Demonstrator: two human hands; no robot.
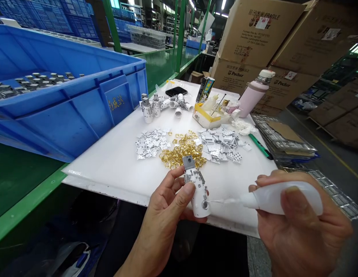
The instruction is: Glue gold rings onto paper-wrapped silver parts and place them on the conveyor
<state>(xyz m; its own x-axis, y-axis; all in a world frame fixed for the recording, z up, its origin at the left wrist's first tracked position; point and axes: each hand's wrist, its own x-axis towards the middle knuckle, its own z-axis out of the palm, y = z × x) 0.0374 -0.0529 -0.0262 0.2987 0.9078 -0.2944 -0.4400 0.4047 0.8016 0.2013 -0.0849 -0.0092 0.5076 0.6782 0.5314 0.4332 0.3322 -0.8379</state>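
White cylindrical part (197, 190) w/ grey cap (silver plates stuck on) in left hand (167, 207).

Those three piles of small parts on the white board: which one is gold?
The middle pile, made of little gold rings. The piles to its left and right are flat silver-grey pieces. It lies just beyond the held white part.

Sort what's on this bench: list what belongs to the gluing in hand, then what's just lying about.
In use: left hand holding white part; right hand holding glue bottle; gold rings; metal plates.

Lying about: phone, pink flask, green pen, blue crate.
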